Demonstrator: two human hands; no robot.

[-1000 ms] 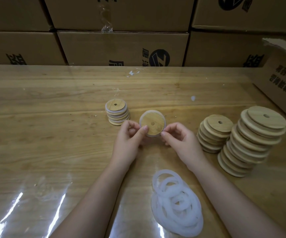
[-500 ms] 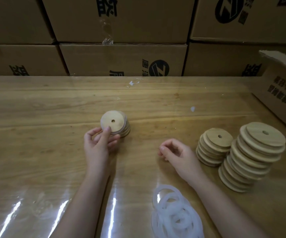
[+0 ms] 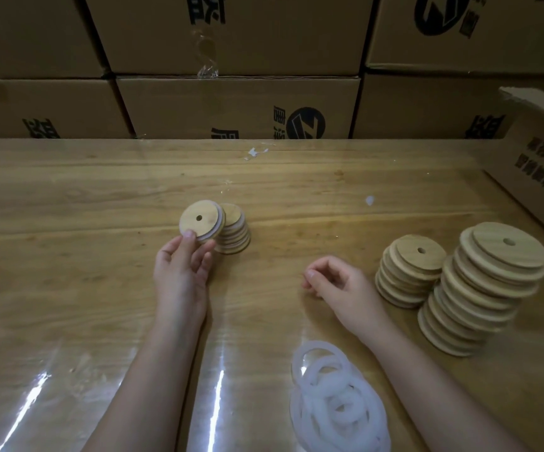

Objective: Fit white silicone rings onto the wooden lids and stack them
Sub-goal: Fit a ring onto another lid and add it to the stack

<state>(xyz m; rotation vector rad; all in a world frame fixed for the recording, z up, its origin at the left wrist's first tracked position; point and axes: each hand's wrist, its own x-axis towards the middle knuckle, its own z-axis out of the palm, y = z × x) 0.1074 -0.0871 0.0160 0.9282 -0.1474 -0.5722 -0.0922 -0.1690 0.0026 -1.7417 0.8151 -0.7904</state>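
Wooden lid (image 3: 201, 220) pinched in left hand (image 3: 182, 275); right hand (image 3: 339, 287) apart.

Carton (image 3: 238, 106) beyond the left grip (image 3: 181, 275): black round Z-like logo, partial Chinese characters, not legible.

Matt pale wooden lids (image 3: 422, 269), translucent white silicone rings (image 3: 339, 402), glossy film-covered wood-grain table (image 3: 68, 305), matt brown cardboard boxes (image 3: 238, 106)
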